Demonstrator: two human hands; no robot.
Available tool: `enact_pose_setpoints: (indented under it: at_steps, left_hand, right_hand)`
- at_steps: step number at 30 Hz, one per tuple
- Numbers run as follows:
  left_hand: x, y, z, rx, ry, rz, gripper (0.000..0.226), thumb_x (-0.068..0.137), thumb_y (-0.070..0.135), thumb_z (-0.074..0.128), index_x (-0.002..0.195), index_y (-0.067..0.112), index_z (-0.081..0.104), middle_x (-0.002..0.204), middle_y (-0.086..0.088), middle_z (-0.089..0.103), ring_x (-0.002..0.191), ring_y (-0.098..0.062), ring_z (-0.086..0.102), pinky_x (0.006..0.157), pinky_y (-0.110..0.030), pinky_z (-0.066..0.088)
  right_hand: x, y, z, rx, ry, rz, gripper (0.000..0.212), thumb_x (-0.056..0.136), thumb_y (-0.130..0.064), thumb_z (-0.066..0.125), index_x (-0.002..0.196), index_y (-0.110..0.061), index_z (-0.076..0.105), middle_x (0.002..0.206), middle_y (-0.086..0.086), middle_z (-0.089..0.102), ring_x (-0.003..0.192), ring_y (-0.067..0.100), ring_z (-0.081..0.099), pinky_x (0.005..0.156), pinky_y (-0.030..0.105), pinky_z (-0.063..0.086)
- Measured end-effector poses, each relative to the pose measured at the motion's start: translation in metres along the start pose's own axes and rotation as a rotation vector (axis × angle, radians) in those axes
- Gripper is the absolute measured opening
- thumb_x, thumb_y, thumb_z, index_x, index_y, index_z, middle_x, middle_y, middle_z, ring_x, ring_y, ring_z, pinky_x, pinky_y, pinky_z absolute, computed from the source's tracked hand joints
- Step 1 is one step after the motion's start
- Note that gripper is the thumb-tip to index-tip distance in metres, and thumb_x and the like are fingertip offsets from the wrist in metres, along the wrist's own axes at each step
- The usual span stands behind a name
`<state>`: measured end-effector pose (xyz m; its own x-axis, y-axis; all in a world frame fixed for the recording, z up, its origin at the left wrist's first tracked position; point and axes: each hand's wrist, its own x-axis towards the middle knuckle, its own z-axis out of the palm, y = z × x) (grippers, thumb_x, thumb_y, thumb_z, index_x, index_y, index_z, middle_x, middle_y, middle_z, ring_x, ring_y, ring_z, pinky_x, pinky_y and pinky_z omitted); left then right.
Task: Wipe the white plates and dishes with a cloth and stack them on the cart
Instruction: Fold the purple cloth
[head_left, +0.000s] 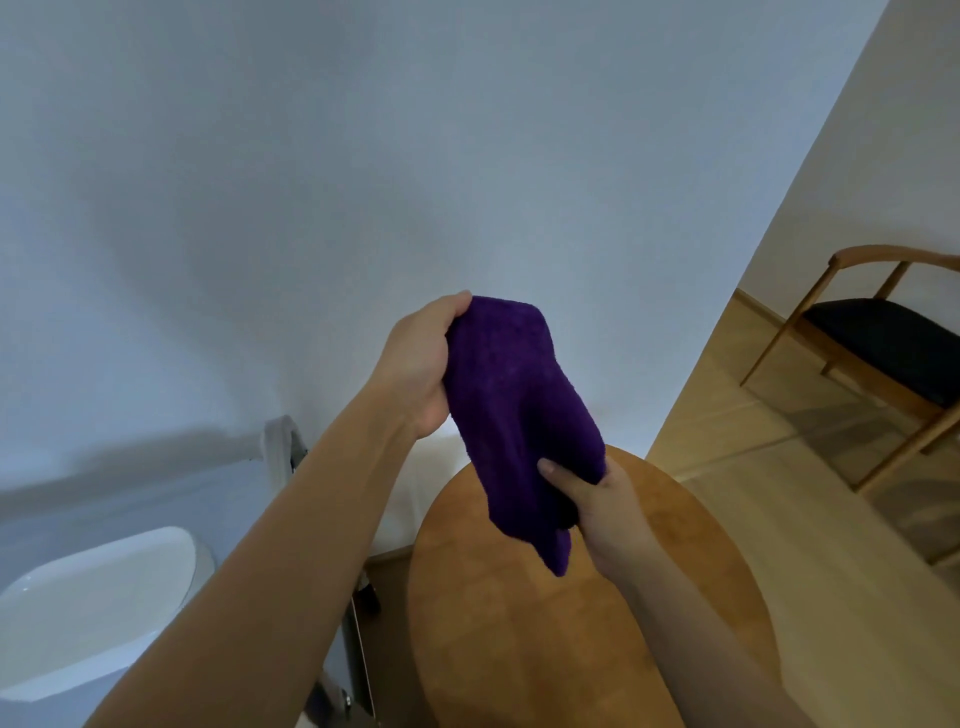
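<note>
A purple cloth (514, 410) hangs in the air in front of me, above a round wooden table (545, 613). My left hand (423, 364) grips the cloth's upper end. My right hand (602, 504) grips its lower end, thumb pressed on the fabric. Whether anything is wrapped inside the cloth cannot be seen. A large white dish (93, 603) with a raised rim sits at the lower left, on what seems to be the cart; part of a metal frame (291, 447) stands behind it.
A white wall fills the upper view. A wooden chair (883, 353) with a dark seat stands at the right on a light wood floor (753, 467). Metal legs with a small wheel (345, 699) show beside the table's left edge.
</note>
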<state>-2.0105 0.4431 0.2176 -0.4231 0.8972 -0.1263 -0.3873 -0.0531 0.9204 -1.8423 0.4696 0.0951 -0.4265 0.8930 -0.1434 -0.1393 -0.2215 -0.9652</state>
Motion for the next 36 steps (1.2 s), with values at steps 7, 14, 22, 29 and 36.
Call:
enact_pose_setpoints:
  at_steps: [7,14,22,29,36]
  left_hand:
    - [0.009,0.013,-0.021,-0.292,0.032,0.003,0.028,0.095,0.028,0.050,0.097,0.006,0.067,0.088,-0.008,0.074,0.080,-0.020,0.072,0.063,-0.031,0.058]
    - [0.007,-0.062,-0.048,-0.467,-0.143,-0.358,0.085,0.073,0.065,0.051,0.133,0.005,0.049,0.124,-0.017,0.062,0.111,-0.032,0.061,0.090,-0.045,0.048]
    - [-0.028,-0.113,-0.061,-0.437,-0.343,-0.658,0.102,0.059,0.076,0.058,0.132,0.007,0.043,0.127,-0.015,0.061,0.118,-0.036,0.056,0.094,-0.048,0.047]
    - [-0.032,-0.090,-0.079,-0.035,-0.232,-0.618,0.047,0.078,0.034,0.061,0.118,0.011,0.057,0.108,-0.010,0.068,0.093,-0.025,0.068,0.081,-0.036,0.051]
    - [-0.030,-0.070,-0.099,0.267,0.005,-0.271,0.033,0.082,-0.003,0.060,0.108,0.018,0.062,0.114,-0.013,0.060,0.103,-0.028,0.060,0.069,-0.030,0.055]
  right_hand:
    - [-0.007,-0.030,-0.013,0.042,-0.170,0.074,0.034,0.075,-0.026,0.072,0.106,-0.012,0.067,0.105,0.010,0.069,0.103,0.029,0.063,0.076,0.034,0.056]
    - [-0.012,-0.049,0.011,0.707,-0.561,0.222,0.048,0.073,-0.018,0.079,0.114,0.001,0.065,0.113,0.019,0.065,0.106,0.029,0.063,0.085,0.038,0.054]
    - [-0.013,-0.036,0.010,0.784,-0.422,0.346,0.038,0.064,-0.017,0.084,0.097,-0.002,0.072,0.088,0.011,0.070,0.085,0.023,0.069,0.074,0.033,0.057]
    - [-0.012,-0.043,0.009,0.334,-0.307,0.252,0.036,0.078,-0.025,0.064,0.110,-0.010,0.066,0.110,0.015,0.067,0.103,0.028,0.065,0.075,0.035,0.055]
    - [0.005,-0.047,-0.002,-0.416,-0.036,0.178,0.012,0.090,-0.017,0.059,0.097,-0.011,0.066,0.094,0.007,0.071,0.092,0.024,0.065,0.082,0.040,0.055]
